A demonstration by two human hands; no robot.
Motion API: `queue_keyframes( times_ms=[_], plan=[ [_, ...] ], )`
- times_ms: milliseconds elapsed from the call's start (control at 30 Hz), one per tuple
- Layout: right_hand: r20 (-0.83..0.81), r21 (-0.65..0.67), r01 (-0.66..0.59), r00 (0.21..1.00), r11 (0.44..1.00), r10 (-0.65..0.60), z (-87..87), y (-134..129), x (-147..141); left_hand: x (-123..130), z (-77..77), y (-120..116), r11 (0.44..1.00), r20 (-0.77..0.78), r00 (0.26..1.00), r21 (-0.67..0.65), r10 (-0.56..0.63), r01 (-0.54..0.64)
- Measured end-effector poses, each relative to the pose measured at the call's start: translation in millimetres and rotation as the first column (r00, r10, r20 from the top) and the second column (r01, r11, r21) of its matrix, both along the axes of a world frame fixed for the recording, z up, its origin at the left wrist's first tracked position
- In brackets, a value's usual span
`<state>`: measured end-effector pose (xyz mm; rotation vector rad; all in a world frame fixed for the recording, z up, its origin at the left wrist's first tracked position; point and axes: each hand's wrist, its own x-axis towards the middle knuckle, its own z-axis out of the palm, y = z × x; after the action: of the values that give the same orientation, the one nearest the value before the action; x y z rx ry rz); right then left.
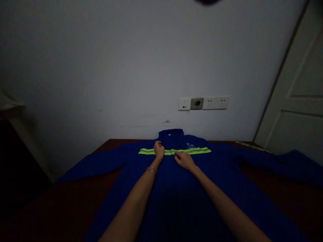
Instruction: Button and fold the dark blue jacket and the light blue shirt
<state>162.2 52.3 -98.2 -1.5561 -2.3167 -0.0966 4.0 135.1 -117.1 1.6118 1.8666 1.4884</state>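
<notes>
A blue jacket [202, 181] lies spread out with its front up, collar toward the wall and both sleeves stretched to the sides. A yellow-green reflective band [198, 151] crosses its chest. My left hand [158, 149] rests on the band left of the front opening, its fingers curled; whether they pinch cloth is hidden. At the band's inner end, right of the opening, my right hand [183, 159] has its fingers closed on the jacket's front edge. A bracelet circles my left wrist.
The jacket lies on a dark red table [75, 198] set against a pale wall [126, 67]. Sockets [215, 103] are mounted on the wall above the collar. A thin strip [252, 146] lies near the table's back right edge, beside a door [300, 101]. Dark furniture [20, 164] stands left.
</notes>
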Motion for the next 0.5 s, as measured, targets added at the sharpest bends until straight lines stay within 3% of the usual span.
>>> queue_keyframes(
  times_ms=[167,267,367,500],
  plan=[
    [0.009,-0.029,-0.003,1.000,1.000,0.003,-2.1,1.6,-3.7,-1.9,1.4,-3.0,0.997,-0.004,1.000,0.077,-0.024,0.024],
    [-0.007,-0.034,-0.001,1.000,0.999,0.001,-3.6,4.3,-2.3,-20.0,7.4,0.1,0.986,-0.030,0.998,0.154,-0.057,0.061],
    [-0.028,-0.033,-0.007,1.000,0.999,0.006,-4.5,5.2,-1.0,-64.1,23.1,6.3,0.973,-0.106,0.993,0.218,-0.047,0.069],
    [-0.049,-0.036,-0.020,0.999,0.999,0.018,-6.0,5.7,0.5,-163.3,57.9,5.4,0.980,-0.264,0.960,0.194,0.087,-0.035]
  ],
)
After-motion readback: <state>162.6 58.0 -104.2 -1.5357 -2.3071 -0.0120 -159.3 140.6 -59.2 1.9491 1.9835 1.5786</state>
